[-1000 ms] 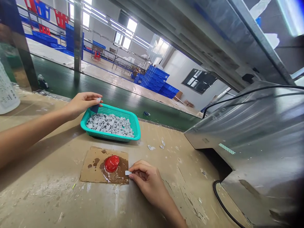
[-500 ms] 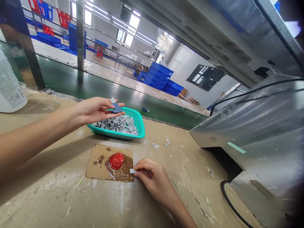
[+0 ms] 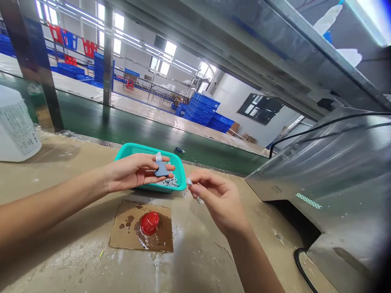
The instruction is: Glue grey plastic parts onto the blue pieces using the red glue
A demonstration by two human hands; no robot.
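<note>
Palm up, my left hand (image 3: 139, 171) holds a flat blue-grey piece (image 3: 161, 169) with a narrow white end, its thumb pressing the piece against the fingers. Below and behind that hand stands a turquoise plastic basket (image 3: 181, 169) with many small grey pieces (image 3: 171, 182) in it, partly covered by the hand. My right hand (image 3: 220, 197) pinches a small whitish piece (image 3: 189, 182) between thumb and forefinger, just right of the basket. Nearer to me, a glossy red dome-shaped object (image 3: 149, 223) sits on a wet, stained cardboard sheet (image 3: 120, 237).
A white plastic jug (image 3: 18, 126) stands at the left. On the right are a sheet-metal housing (image 3: 330, 162) and a black cable (image 3: 301, 264). A green conveyor belt (image 3: 140, 128) runs behind the table, with a small dark object (image 3: 179, 150) on it.
My right hand has risen from the cardboard's right edge to beside the basket, with the small whitish piece still pinched. My left hand still holds the blue-grey piece. The camera view has shifted.
</note>
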